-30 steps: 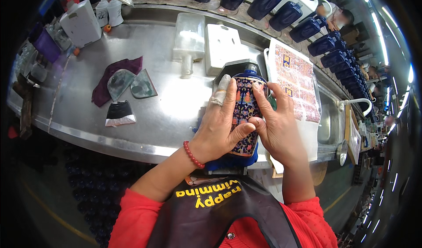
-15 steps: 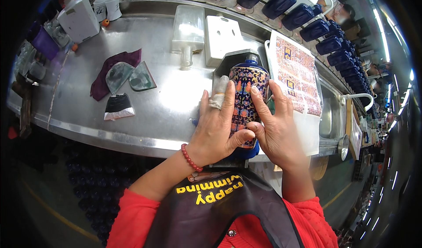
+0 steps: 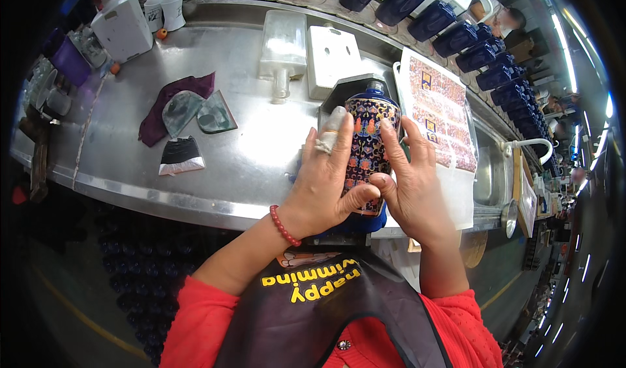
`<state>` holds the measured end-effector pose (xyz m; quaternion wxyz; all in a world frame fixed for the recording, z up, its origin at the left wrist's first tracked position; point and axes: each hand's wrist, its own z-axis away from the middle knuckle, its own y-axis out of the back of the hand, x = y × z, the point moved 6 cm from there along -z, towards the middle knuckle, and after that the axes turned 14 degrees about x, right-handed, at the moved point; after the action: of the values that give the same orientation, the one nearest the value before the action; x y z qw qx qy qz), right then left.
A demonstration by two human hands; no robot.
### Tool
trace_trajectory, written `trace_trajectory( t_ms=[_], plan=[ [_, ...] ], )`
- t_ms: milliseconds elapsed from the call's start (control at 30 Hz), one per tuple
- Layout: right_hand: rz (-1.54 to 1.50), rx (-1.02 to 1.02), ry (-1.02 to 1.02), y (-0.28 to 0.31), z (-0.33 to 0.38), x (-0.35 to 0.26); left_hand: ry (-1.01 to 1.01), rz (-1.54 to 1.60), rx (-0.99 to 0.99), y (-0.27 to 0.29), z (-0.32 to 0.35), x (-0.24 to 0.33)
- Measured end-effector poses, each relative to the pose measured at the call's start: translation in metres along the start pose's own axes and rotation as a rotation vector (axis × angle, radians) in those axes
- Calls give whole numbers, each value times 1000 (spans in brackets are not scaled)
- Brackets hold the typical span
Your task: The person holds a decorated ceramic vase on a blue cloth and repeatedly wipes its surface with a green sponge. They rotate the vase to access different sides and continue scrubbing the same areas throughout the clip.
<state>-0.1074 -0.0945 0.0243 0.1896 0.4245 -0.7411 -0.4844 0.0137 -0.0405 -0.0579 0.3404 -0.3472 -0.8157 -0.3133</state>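
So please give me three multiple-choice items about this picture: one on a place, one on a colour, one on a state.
1. Where does the dark purple cloth lie?
A. on the steel worktop, to the left of the hands
B. inside the sink
C. over the bottle

2. What colour is the bead bracelet on the left wrist?
A. green
B. red
C. white

3. How is the blue bottle with a patterned decal held?
A. by one hand only
B. by no hand
C. between both hands

Answers: 1 A, the cloth lies flat on the metal, left of the left hand. 2 B, the beads are red. 3 C, the left hand and right hand press on its two sides.
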Motion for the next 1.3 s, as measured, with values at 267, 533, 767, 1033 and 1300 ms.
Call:
trace_trajectory(
  t_ms=[267, 533, 767, 1033, 1300],
  plan=[
    [0, -25, -6, -3, 1, 6, -33, -53, -17, -6, -3, -1],
    [-162, -17, -160, -8, 0, 26, 42, 112, 33, -4, -13, -8],
    [-129, -26, -135, -13, -1, 28, -9, 50, 15, -7, -13, -8],
    [-110, 2, -116, -12, -7, 21, 3, 29, 22, -9, -13, -8],
    [-57, -42, -98, -10, -4, 14, 4, 100, 34, -10, -13, -9]
  ],
)
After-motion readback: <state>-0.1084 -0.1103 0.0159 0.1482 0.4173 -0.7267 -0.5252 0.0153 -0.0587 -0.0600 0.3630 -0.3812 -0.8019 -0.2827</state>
